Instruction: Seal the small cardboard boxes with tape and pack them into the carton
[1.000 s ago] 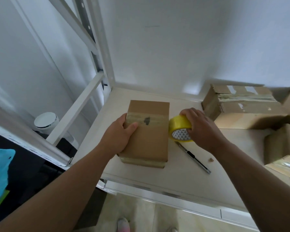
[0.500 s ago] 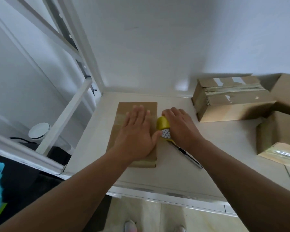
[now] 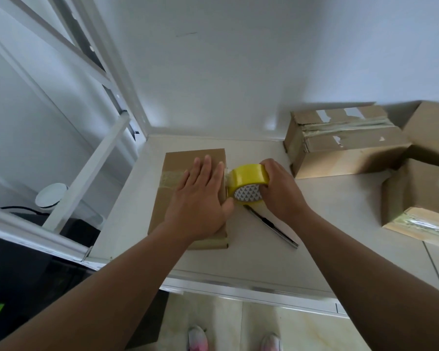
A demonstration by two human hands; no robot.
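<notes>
Your right grip (image 3: 279, 191) is curled around the tape roll (image 3: 247, 177), with the fingers wrapped over its far rim, and holds the roll on edge. Your left grip (image 3: 200, 196) lies flat, fingers straight and close together, pressing down on the top of the box (image 3: 193, 158).

The box sits directly left of the right grip on the tabletop (image 3: 264, 259), and its right edge is just beside the roll. Its long axis runs away from you. The tape strip (image 3: 170, 177) crosses that axis, running from the far left of the box toward the roll. A short stretch of tape seems to bridge from the box edge to the roll.

By the look of it, the next move depends on that line. The roll has to draw rightward and down the box's right side, square to the long axis, while the flat left grip pins the strip.

The knife (image 3: 271, 226) lies on the tabletop just below the right grip, slanting toward you. It is nearer that grip than the left, but that grip is full.
</notes>
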